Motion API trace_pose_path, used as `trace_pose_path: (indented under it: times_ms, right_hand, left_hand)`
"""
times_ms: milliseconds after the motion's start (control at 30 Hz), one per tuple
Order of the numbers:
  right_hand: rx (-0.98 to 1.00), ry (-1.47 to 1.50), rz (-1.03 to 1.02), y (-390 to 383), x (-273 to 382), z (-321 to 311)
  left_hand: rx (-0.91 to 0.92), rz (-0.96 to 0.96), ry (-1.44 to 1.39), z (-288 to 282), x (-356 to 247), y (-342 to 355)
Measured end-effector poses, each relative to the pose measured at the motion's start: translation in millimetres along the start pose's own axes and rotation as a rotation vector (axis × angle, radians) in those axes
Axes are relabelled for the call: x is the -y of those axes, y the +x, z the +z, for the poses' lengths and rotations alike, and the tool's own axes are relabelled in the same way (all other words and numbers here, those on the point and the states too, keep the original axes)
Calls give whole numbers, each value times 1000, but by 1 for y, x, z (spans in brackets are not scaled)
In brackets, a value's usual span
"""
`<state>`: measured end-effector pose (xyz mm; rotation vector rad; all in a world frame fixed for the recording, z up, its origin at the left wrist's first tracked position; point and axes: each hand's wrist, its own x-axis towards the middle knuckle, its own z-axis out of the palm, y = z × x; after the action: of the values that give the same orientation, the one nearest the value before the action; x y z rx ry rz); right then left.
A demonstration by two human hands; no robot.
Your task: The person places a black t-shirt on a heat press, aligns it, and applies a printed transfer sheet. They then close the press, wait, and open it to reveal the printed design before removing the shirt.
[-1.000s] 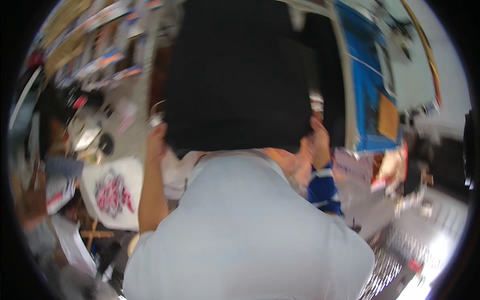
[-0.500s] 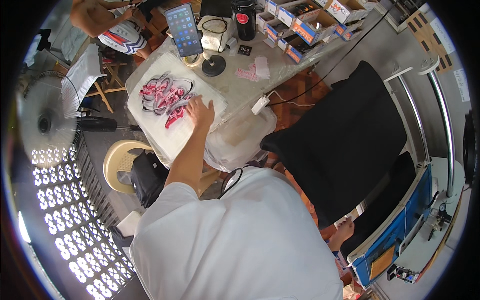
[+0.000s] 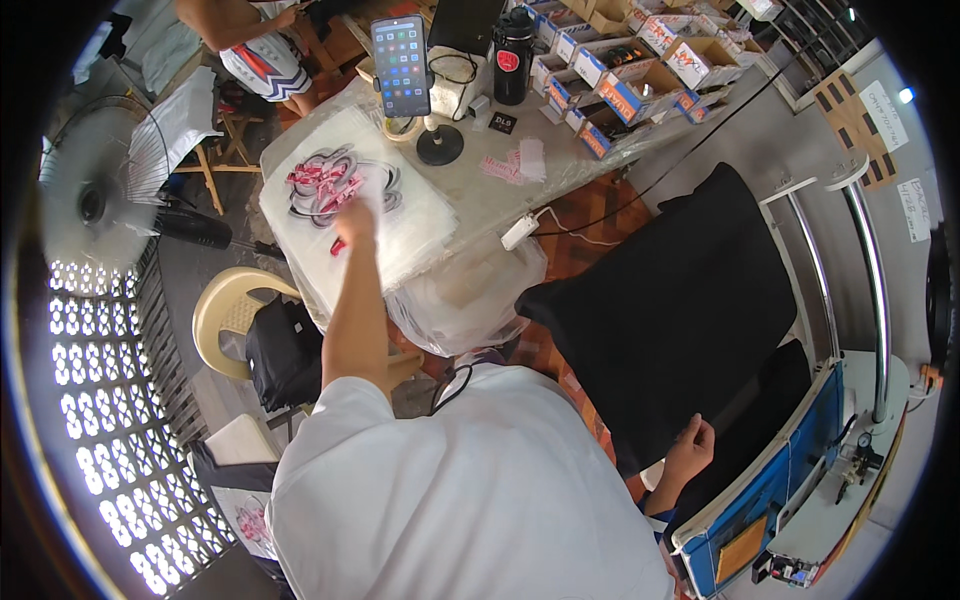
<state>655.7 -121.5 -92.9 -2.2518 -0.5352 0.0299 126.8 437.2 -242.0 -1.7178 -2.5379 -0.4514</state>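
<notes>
A stack of translucent sheets (image 3: 410, 235) lies on the table, its top one carrying a red, grey and black printed design (image 3: 325, 185). Over the lower part of that design is my left hand (image 3: 357, 222), smeared by motion, so its fingers do not show clearly. To my right, a black cloth (image 3: 665, 325) is spread over a press-like machine with a blue side (image 3: 728, 540) and chrome bars. My right hand (image 3: 690, 450) is at the near edge of the cloth, fingers loosely bent and apart, with nothing visible in them.
A phone (image 3: 401, 68) on a round-based stand, a black bottle (image 3: 511, 58) and small open boxes (image 3: 640, 85) occupy the table's far side. A black cable (image 3: 690, 140) crosses to a white adapter (image 3: 519, 232). Left are a fan (image 3: 95, 205), a beige chair (image 3: 215, 315) and another person (image 3: 235, 25).
My left hand has moved left and nearer over the printed sheet. My right hand has risen along the black cloth's near edge, its fingers coming into fuller view. The whole view has shifted slightly.
</notes>
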Motion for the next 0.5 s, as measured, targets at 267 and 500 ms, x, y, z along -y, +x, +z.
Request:
trace_pose_path:
  times_ms: [267, 500]
  right_hand:
    - [172, 316, -97, 29, 70, 27]
    - [531, 1005, -6, 40, 112, 33]
  left_hand:
    - [-909, 250, -489, -186, 28, 12]
    - [-41, 1196, -840, -291, -232, -295]
